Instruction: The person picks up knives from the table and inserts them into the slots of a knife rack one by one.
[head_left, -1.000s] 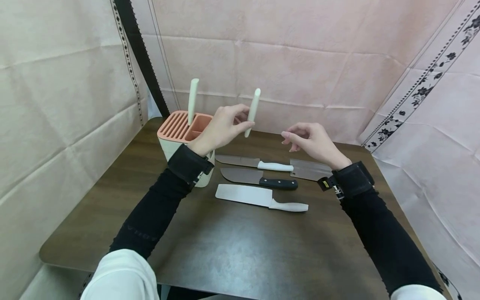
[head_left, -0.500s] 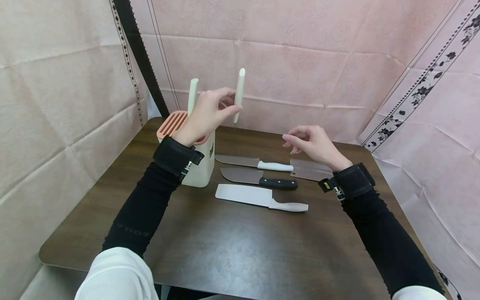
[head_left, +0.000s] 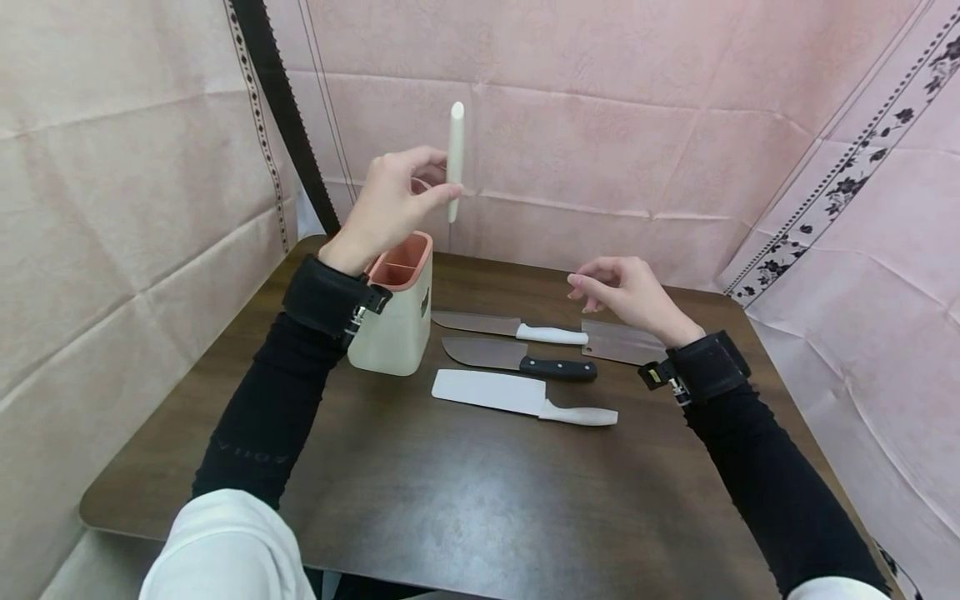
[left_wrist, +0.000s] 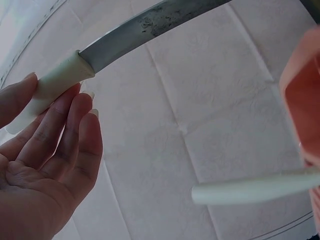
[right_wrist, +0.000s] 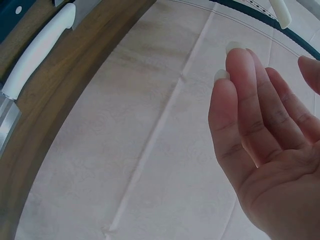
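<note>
My left hand (head_left: 390, 196) pinches the pale green handle of a knife (head_left: 456, 146) between thumb and fingertips, raised above the knife block (head_left: 397, 333). The dark-marked blade (left_wrist: 150, 30) shows in the left wrist view; in the head view it hangs down from the handle, seen almost edge-on. That hand and wrist hide the block's slotted side. A second pale green handle (left_wrist: 255, 189) sticks out of the block in the left wrist view. My right hand (head_left: 626, 292) hovers over the far right of the table, fingers loosely bent, holding nothing.
On the brown table (head_left: 450, 500) right of the block lie a white-handled knife (head_left: 551, 334), a black-handled knife (head_left: 558, 368), a white cleaver (head_left: 487, 392) and a grey metal cleaver (head_left: 618, 340). Pale cloth (head_left: 600, 150) hangs close behind the table and at its sides.
My left hand has lifted the knife up and to the left, bringing it more upright. It now covers the slots and the second handle in the head view. My right hand has barely moved.
</note>
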